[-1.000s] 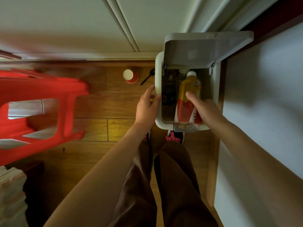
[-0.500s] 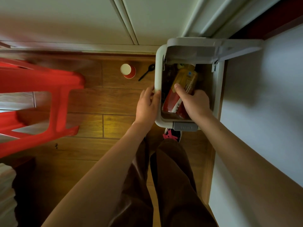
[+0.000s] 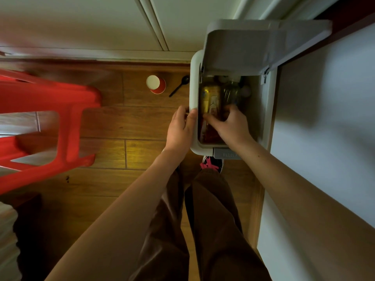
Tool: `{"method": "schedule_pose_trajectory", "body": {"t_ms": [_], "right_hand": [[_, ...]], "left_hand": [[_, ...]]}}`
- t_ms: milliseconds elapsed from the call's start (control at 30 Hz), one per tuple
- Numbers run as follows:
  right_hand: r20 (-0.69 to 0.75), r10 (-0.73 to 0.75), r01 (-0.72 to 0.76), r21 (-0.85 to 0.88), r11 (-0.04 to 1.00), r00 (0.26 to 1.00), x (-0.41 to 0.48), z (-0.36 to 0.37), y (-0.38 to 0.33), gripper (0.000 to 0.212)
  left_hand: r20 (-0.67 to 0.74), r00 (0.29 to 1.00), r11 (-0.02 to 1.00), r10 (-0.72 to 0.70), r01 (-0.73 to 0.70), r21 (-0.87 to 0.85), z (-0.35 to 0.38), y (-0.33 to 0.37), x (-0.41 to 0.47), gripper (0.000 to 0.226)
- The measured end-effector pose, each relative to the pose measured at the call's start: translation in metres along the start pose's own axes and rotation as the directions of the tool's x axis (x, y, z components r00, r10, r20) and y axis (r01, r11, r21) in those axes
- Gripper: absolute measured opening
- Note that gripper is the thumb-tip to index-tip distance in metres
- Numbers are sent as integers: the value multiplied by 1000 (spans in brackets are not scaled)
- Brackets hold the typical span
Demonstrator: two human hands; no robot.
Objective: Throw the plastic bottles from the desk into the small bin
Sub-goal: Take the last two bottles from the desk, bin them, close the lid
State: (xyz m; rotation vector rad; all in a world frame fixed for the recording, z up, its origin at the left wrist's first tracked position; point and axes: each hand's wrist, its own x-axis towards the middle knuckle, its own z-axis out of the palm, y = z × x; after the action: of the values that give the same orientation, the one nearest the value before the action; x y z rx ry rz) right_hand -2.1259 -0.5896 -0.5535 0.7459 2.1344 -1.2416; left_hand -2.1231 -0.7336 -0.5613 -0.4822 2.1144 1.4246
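Note:
A small white bin (image 3: pixel 193 82) stands on the wooden floor against the wall, its lid (image 3: pixel 253 43) flipped up. Inside lie a yellow bottle with a red label (image 3: pixel 210 100) and a darker greenish bottle (image 3: pixel 231 93) beside it. My right hand (image 3: pixel 229 124) reaches down into the bin, fingers curled on the lower end of the yellow bottle. My left hand (image 3: pixel 180 128) grips the bin's left rim, thumb over the edge. The bottom of the bin is hidden.
A red plastic stool (image 3: pixel 46 122) stands to the left. A red paper cup (image 3: pixel 156 84) and a black spoon (image 3: pixel 179 85) lie on the floor beside the bin. A white desk surface (image 3: pixel 324 138) runs along the right. My legs and shoes are below the bin.
My right hand has pushed the yellow bottle from above the rim down deep into the bin, beside the darker bottle. My left hand has kept its hold on the bin's rim.

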Motion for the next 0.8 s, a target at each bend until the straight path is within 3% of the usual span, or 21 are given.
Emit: {"method": "schedule_pose_trajectory", "body": {"t_ms": [167, 300, 400, 467, 567, 633, 800], "right_hand": [[-170, -113, 112, -16, 994, 979, -26, -24, -3, 35], [-503, -183, 286, 136, 948, 845, -54, -73, -24, 11], [-642, -171, 416, 250, 874, 747, -58, -115, -51, 19], [-599, -202, 456, 309, 834, 775, -53, -137, -69, 27], [-412, -206, 398, 462, 793, 888, -42, -148, -91, 25], [-351, -237, 376, 413, 829, 906, -38, -146, -96, 28], [-353, -299, 399, 257, 880, 886, -57, -133, -85, 20]], "left_hand": [[36, 998, 999, -46, 47, -19, -4, 9, -2, 23], [78, 978, 973, -195, 203, -113, -11, 19, -2, 25], [82, 964, 953, -255, 265, -146, -14, 24, -6, 28], [85, 956, 942, -282, 292, -164, -15, 28, -8, 29], [96, 946, 926, -311, 324, -196, -15, 28, -10, 29], [102, 942, 917, -319, 334, -217, -14, 25, -12, 26], [127, 938, 898, -322, 346, -272, -16, 19, -12, 26]]}}
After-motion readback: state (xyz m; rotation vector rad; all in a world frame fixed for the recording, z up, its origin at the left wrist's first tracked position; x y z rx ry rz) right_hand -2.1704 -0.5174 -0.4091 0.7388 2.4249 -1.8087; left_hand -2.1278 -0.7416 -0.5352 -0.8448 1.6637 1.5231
